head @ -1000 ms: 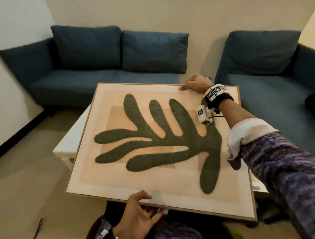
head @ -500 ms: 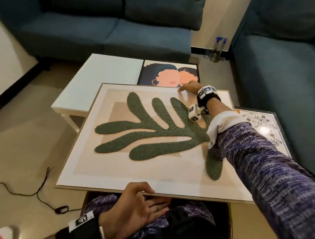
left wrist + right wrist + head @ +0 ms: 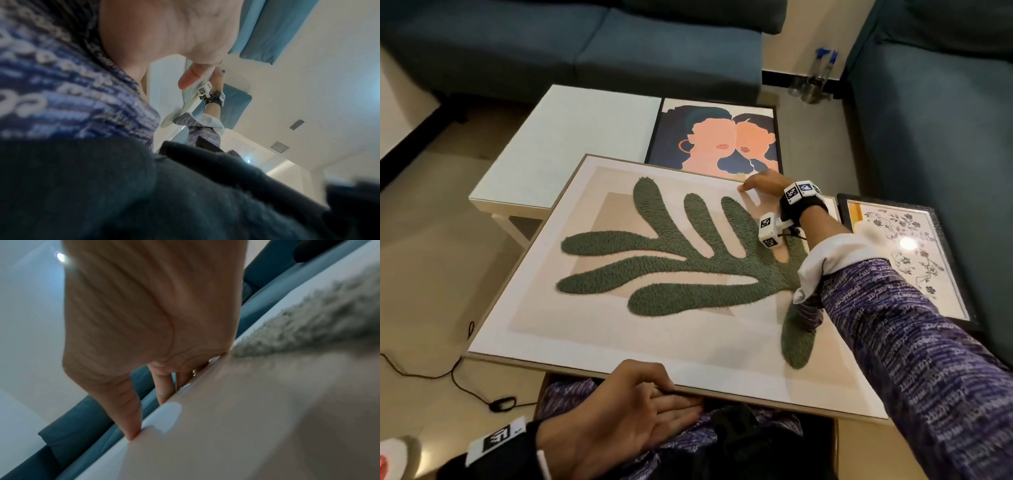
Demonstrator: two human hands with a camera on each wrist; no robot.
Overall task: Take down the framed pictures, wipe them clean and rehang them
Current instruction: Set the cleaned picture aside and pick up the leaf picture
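The leaf picture (image 3: 671,274) lay nearly flat over the person's lap and the table (image 3: 571,144) edge. The left hand (image 3: 619,411) sat at its near edge, palm up, fingers (image 3: 674,406) straight under the frame, thumb curled onto the top. The right hand (image 3: 763,185) gripped the far edge, thumb pressed on the face and fingers (image 3: 164,386) wrapped behind. Two more pictures lay on the table: a faces print (image 3: 715,137) beyond, a floral one (image 3: 907,253) to the right.
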